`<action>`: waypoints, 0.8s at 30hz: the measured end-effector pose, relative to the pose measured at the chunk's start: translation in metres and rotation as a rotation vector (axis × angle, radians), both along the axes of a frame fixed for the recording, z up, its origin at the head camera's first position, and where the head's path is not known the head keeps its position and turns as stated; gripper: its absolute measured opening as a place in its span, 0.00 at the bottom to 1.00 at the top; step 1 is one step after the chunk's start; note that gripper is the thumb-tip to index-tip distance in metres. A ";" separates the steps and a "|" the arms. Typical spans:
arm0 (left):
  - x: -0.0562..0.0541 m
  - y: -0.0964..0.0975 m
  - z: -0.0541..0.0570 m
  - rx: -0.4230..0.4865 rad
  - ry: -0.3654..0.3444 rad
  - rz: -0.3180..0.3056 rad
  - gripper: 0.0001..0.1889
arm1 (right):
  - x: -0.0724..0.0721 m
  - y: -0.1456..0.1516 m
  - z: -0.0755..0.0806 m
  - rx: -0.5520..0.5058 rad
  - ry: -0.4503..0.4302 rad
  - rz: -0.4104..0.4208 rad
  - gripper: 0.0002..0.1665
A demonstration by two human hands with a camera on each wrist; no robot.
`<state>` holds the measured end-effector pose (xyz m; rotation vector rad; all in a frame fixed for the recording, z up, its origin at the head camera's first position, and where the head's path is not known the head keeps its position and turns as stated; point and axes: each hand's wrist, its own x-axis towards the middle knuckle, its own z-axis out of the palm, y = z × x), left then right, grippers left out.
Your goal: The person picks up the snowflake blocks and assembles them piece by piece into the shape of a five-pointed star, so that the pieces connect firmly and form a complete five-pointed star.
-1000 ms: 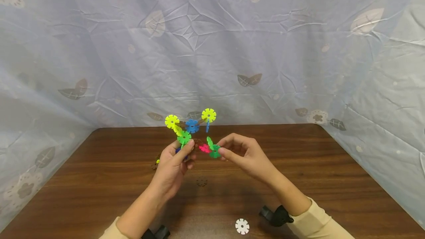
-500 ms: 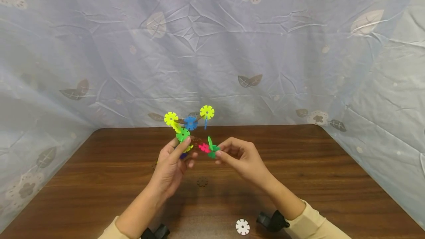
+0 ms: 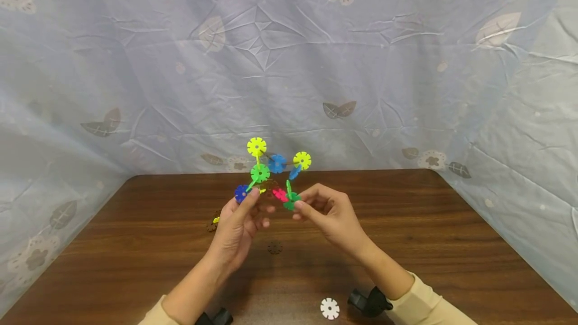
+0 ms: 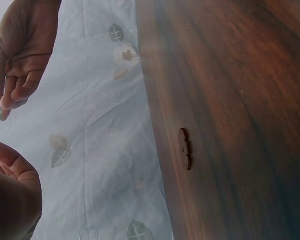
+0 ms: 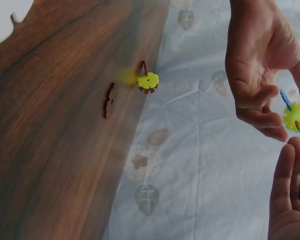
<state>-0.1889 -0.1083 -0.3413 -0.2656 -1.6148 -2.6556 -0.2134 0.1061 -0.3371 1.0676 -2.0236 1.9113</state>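
Observation:
A linked chain of notched plastic discs stands up from my left hand (image 3: 237, 227), its thumb and fingers pinching the lower end. In it are a light green disc (image 3: 260, 173), a dark blue disc (image 3: 242, 193), a yellow disc (image 3: 256, 147), a blue disc (image 3: 277, 163) and another yellow disc (image 3: 302, 161) at the right tip. My right hand (image 3: 331, 212) pinches a dark green disc (image 3: 291, 201), with a pink disc (image 3: 280, 194) and an upright light green disc (image 3: 289, 186) beside it. Brown discs sit behind, between the hands. Both hands are raised over the table.
A white notched disc (image 3: 329, 309) lies near the front of the brown wooden table (image 3: 429, 234). A brown disc (image 3: 275, 248) lies beneath the hands. Farther left is a small yellow-and-brown disc cluster (image 5: 148, 80). Patterned cloth (image 3: 289, 74) hangs behind the table.
My left hand has turned the chain: its top has swung right and the dark blue disc now shows at its left. The right hand keeps its pinch on the dark green disc.

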 end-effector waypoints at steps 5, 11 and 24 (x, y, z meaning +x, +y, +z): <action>0.002 0.003 -0.003 -0.040 0.025 -0.048 0.07 | 0.001 -0.003 -0.002 -0.015 0.005 0.000 0.05; 0.007 0.009 0.000 -0.118 -0.007 -0.062 0.12 | 0.002 -0.008 -0.009 -0.033 0.014 0.006 0.06; 0.010 0.013 -0.001 -0.158 -0.047 -0.027 0.09 | 0.006 -0.017 -0.016 -0.026 -0.026 0.031 0.05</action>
